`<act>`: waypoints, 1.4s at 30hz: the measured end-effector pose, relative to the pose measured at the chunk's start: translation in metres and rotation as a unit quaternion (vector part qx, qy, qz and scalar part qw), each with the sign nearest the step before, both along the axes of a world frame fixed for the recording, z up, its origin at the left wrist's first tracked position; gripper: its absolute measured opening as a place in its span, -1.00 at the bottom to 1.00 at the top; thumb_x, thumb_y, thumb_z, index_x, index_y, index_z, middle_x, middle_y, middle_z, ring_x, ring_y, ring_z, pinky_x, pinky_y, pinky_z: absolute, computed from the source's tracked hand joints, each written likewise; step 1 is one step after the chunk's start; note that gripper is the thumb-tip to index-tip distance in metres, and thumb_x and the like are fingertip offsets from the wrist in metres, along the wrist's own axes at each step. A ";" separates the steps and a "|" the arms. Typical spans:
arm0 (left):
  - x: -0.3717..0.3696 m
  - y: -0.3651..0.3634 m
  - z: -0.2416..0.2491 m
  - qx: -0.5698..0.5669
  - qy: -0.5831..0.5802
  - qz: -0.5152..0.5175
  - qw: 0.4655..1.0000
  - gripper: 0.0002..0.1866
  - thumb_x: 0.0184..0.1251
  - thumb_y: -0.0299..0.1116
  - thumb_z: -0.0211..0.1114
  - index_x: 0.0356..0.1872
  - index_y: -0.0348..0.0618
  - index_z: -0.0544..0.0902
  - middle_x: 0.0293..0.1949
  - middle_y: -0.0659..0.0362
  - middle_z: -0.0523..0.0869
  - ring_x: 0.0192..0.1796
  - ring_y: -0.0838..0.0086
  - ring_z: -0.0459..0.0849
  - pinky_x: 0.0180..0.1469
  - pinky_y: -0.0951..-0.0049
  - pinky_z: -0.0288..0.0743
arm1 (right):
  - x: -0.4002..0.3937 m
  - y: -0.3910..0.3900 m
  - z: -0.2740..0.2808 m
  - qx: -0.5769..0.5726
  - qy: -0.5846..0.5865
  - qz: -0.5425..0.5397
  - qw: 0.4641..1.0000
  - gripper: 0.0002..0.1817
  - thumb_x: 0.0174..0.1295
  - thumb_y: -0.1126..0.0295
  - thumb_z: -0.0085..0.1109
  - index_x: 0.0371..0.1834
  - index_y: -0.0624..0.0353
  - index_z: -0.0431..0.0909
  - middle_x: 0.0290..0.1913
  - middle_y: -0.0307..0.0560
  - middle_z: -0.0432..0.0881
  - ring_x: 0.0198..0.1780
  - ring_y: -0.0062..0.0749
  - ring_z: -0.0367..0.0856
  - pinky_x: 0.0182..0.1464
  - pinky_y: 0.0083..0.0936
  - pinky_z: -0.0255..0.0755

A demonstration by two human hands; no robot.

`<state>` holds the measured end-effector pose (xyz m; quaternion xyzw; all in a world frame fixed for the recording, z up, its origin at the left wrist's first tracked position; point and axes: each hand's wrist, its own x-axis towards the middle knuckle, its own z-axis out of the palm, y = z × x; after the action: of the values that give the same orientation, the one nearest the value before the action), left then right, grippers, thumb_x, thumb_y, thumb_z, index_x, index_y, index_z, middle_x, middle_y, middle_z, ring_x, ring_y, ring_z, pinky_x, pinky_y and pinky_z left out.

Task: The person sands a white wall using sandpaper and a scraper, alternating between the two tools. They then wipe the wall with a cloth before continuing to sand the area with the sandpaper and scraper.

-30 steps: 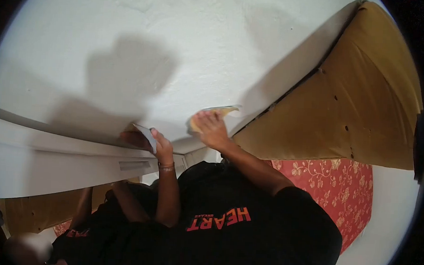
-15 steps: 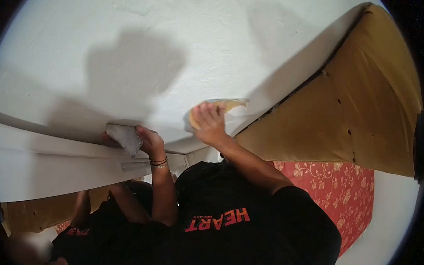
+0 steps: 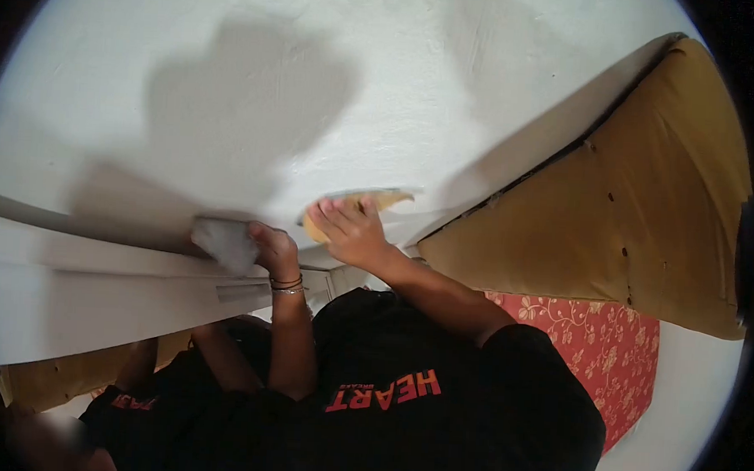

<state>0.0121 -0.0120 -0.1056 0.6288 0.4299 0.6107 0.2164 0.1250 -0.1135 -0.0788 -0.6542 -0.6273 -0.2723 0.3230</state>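
Against the white wall (image 3: pixel 451 79), two hands were at work, each with one thing of its own. One yellow sponge (image 3: pixel 370 203) lay flat on the plaster, pressed there by the hand on the right of the view (image 3: pixel 348 232); its fingers were spread over the sponge and curled lightly round its edge, the wrist bent back and the forearm running down to a black sleeve. One grey-white cloth (image 3: pixel 224 241) sat at the line where the wall met the white moulding (image 3: pixel 80 281), bunched in the hand on the left of the view (image 3: pixel 271 246), which was closed around it. That arm stood nearly straight up from the elbow and carried thin bracelets (image 3: pixel 286 284) at the wrist; their number could not be counted. The view seemed turned upside down, so which hand was the person's own left or right could not be told with certainty. One brown padded panel (image 3: pixel 648 197) leaned along the wall's corner, and one red floral fabric (image 3: pixel 599 346) showed beneath it. Both hands lay near each other, apart.
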 end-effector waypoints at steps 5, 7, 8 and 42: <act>-0.009 -0.010 -0.020 -0.035 0.072 -0.028 0.996 -0.39 0.43 -0.06 -0.21 0.13 -0.56 0.18 0.15 -0.17 0.34 0.15 0.16 0.36 0.23 0.33 0.11 | 0.033 -0.050 -0.037 -0.099 -0.001 -0.078 0.992 -0.42 -0.06 0.29 0.11 0.12 0.25 0.37 0.15 0.15 0.36 0.18 -0.09 0.29 0.20 0.02 -0.02; 0.000 -0.026 0.028 -0.153 -0.075 -0.092 0.981 -0.37 0.42 -0.07 -0.22 0.25 -0.50 0.04 0.30 -0.20 0.08 0.35 0.08 0.07 0.34 0.23 -0.10 | 0.051 -0.048 0.007 0.063 0.065 -0.074 0.993 -0.39 0.04 0.27 0.05 0.18 0.33 0.26 0.22 0.28 0.23 0.24 0.08 0.17 0.27 0.08 -0.15; 0.004 -0.021 0.031 -0.153 -0.075 -0.093 0.981 -0.37 0.42 -0.07 -0.22 0.25 -0.50 0.04 0.30 -0.20 0.08 0.35 0.08 0.07 0.34 0.23 -0.10 | 0.055 -0.044 0.035 0.063 0.064 -0.074 0.993 -0.39 0.04 0.27 0.05 0.18 0.33 0.26 0.22 0.28 0.23 0.24 0.08 0.17 0.27 0.08 -0.15; -0.018 -0.004 -0.002 -0.174 0.201 0.028 0.963 -0.39 0.43 -0.04 -0.27 0.19 -0.48 0.17 -0.09 -0.16 0.51 -0.15 0.13 0.50 0.01 0.31 0.41 | 0.021 -0.002 0.100 0.141 0.080 -0.066 0.985 -0.46 0.02 0.20 0.06 0.09 0.25 0.41 0.31 0.09 0.17 0.35 -0.07 0.07 0.33 -0.01 -0.30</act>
<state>-0.0059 -0.0163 -0.1076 0.6792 0.5817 0.3929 0.2143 0.1455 -0.1155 0.0209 -0.6617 -0.5103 -0.3251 0.4427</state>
